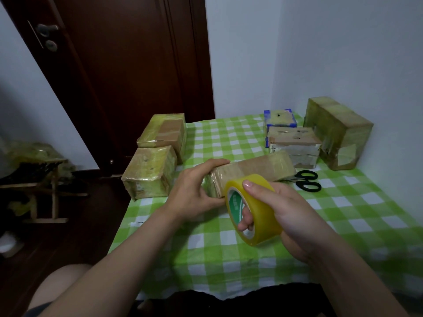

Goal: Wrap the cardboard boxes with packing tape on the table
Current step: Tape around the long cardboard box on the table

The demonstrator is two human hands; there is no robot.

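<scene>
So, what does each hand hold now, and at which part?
The left hand grips the near end of the cardboard box. The right hand holds the yellow packing tape roll, fingers through its core, one finger over the outside.

Roll core: green label inside the packing tape roll, pale print running round it, too small and curved to read. Fingers of the right grip cover part of it.
White-sided box: up at 1 o'clock from the roll, dark marks on its near left corner, blurred, can't make them out.
Surface edge: out at 9 o'clock from the roll, a short dark line of print, illegible.
Held cardboard box: in the left grip, nothing legible.
Readable text: none.
</scene>
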